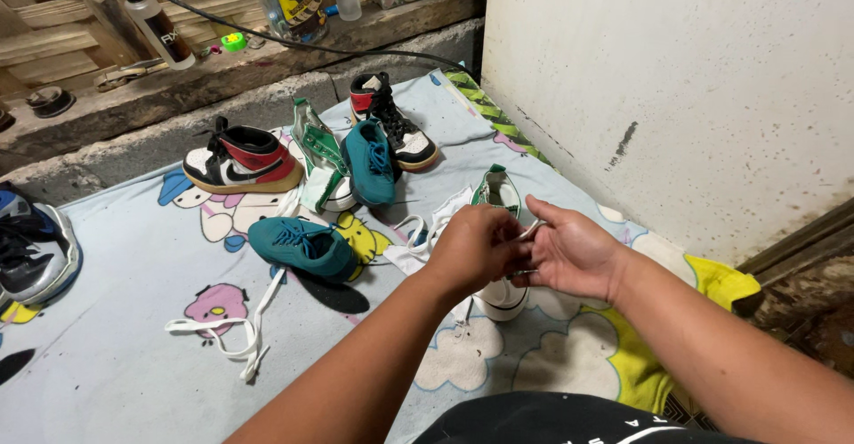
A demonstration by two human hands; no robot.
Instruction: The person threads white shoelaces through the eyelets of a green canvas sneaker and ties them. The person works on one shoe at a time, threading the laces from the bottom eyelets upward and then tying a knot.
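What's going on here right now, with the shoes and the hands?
A person's left hand and right hand meet over a white and green sneaker standing on a cartoon-print sheet, pinching its white lace. Two teal shoes, other sneakers and a loose white lace lie further left.

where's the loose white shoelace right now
In the head view the loose white shoelace lies on the cartoon-print sheet at lower left, just below the nearer teal shoe and left of the left hand.
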